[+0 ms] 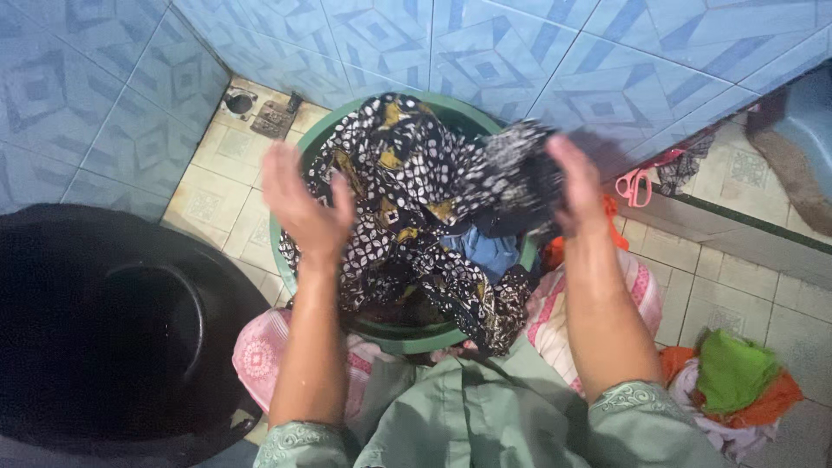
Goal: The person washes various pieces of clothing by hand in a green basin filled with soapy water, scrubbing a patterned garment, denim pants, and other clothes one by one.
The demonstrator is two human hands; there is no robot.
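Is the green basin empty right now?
No, the green basin is heaped with black-and-white dotted cloth that both hands are handling.

Black dotted cloth point(407, 191) looks thin, soft and wet, crumpled. Green basin point(407, 334) is smooth plastic, slightly glossy. Black tub point(113, 329) is dark matt plastic. Blue wall tiles point(520, 52) are glossy glazed ceramic. Floor tiles point(217, 191) are duller, grimy. Green sleeves point(641, 416) are matt woven cloth with embroidered cuffs.
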